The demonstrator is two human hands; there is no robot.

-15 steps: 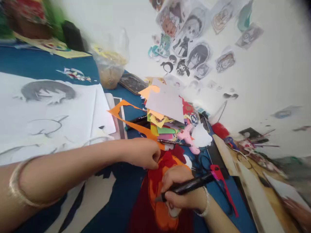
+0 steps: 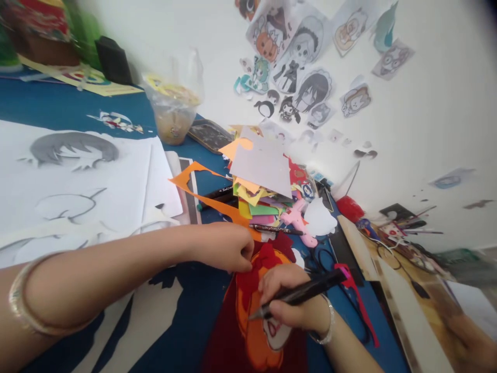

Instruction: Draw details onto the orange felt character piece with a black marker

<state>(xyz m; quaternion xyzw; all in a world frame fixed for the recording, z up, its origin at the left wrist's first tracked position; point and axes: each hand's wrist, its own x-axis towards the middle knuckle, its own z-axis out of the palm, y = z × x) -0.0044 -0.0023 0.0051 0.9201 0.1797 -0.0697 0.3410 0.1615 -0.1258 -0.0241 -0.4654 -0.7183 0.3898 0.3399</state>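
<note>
Gripping a black marker (image 2: 301, 292) between its fingers, the right hand (image 2: 289, 305) rested on an orange and red paper figure (image 2: 252, 331) that lay flat on the blue desk (image 2: 194, 331) at the near edge, the marker tip pointing left and touching the orange paper. A bangle ringed the right wrist. Just above it, the left hand (image 2: 225, 246) pressed its curled fingertips down on the upper red edge of the same figure, its grip closed on nothing but pinning the paper in place; another bangle (image 2: 23, 311) sat on the left forearm near the camera. To the left lay large white sheets with grey pencil drawings (image 2: 73, 181). Just beyond the left hand, a long orange paper offcut (image 2: 205, 194) ran slantwise across the desk, with a second black pen (image 2: 215, 196) beside it. Behind that rose a loose heap of coloured paper scraps (image 2: 264, 181), topped by a pale grey sheet, with a pink cut-out (image 2: 297, 220) at its right foot. Farther back stood a clear plastic bag over a cup (image 2: 173, 114), next to a dark tray (image 2: 212, 134). Cartoon cut-outs (image 2: 303, 83) were stuck on the white wall behind.
</note>
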